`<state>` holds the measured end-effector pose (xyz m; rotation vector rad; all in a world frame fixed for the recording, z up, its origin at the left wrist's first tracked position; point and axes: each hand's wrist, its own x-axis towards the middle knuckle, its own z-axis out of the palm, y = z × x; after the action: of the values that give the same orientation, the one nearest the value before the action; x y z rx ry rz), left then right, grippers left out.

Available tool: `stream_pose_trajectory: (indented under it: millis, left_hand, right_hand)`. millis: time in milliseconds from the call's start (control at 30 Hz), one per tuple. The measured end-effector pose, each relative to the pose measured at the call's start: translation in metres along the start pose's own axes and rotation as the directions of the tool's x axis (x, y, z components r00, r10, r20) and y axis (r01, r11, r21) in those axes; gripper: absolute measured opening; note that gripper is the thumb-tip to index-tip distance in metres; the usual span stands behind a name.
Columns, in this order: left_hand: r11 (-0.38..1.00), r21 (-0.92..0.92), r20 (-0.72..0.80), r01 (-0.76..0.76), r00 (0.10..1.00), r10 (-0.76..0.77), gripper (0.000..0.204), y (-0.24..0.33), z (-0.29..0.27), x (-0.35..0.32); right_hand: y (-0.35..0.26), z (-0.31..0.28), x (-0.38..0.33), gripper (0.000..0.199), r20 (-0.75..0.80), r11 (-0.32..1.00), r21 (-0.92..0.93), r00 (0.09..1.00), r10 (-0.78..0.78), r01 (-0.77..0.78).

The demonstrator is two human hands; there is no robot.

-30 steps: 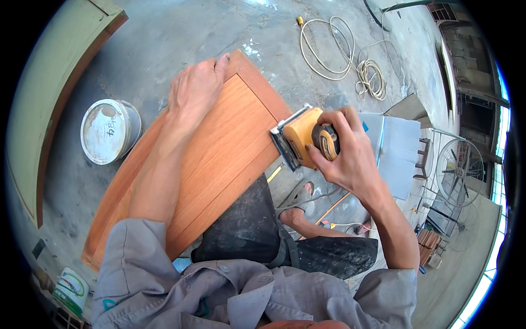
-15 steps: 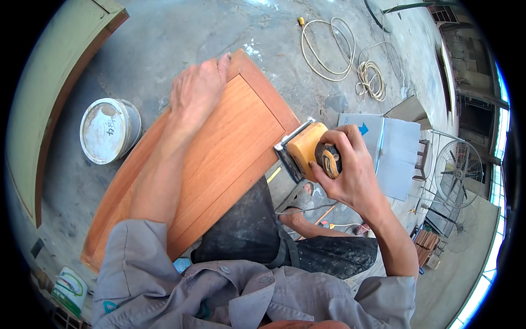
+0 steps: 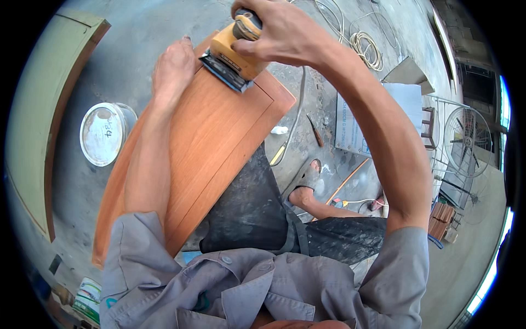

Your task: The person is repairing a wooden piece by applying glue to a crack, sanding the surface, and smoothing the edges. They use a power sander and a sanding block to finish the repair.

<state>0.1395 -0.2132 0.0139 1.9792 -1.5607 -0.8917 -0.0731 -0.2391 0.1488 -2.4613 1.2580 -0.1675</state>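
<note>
A reddish-brown wooden panel (image 3: pixel 219 129), framed like a cabinet door with one curved long side, lies slanted across my lap. My left hand (image 3: pixel 174 67) is closed over its far left edge, the fingertips hidden behind the wood. In my right hand (image 3: pixel 276 34) is a yellow and black electric sander (image 3: pixel 235 52), gripped by its round top. The sander sits tilted at the panel's far end, its dark pad at the face near the end rail. Its grey cord (image 3: pixel 301 104) hangs down to the right of the panel.
A white lidded bucket (image 3: pixel 102 134) stands left, beside a large pale green panel (image 3: pixel 33 115). On the right are a cardboard box (image 3: pixel 350 123), a standing fan (image 3: pixel 467 140) and coiled cable (image 3: pixel 366 50). A knife-like tool (image 3: pixel 315 131) lies on the floor near my sandalled foot (image 3: pixel 308 178).
My right hand has carried the sander from the panel's right corner up and left to its far end. My left hand still holds the edge; the view has shifted slightly.
</note>
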Motion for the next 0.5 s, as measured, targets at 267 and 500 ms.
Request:
stream_pose_trajectory:
  millis: [267,500]
  left_hand:
    - [0.993,0.057,-0.122,-0.107,0.986,0.113,0.052,-0.013,0.011,-0.004]
    - [0.994,0.105,-0.158,0.002,0.987,0.015,0.037,0.001,0.005,-0.014]
  right_hand:
    - [0.020,-0.002,-0.142,0.050,-0.007,0.941,0.174,0.955,0.295,-0.290]
    - [0.010,-0.002,-0.093,0.050,-0.011,0.949,0.151,0.960,0.281,-0.276]
